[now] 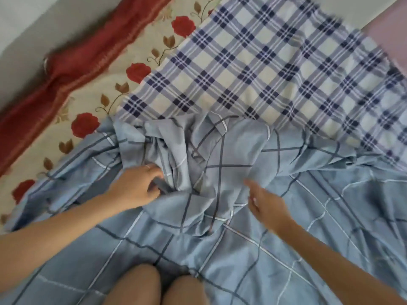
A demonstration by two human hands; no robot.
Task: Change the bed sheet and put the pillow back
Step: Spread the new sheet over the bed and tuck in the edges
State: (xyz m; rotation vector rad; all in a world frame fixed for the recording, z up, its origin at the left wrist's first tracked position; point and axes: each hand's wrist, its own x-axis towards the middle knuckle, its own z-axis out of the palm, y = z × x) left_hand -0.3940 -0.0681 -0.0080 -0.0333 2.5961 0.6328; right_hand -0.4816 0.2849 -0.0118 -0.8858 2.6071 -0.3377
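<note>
A light blue sheet with dark and white grid lines covers the near part of the bed and is bunched into a crumpled heap in the middle. My left hand grips a fold of that heap, fingers curled into the cloth. My right hand hovers just right of the heap, fingers straight and blurred by motion, holding nothing. Beyond the heap lies a navy-and-cream plaid sheet, spread flat toward the far side. No pillow shows.
A cream mattress with red roses is exposed at the left, edged by a red band against a pale wall. My knees rest on the blue sheet at the bottom. A pink surface sits at the upper right.
</note>
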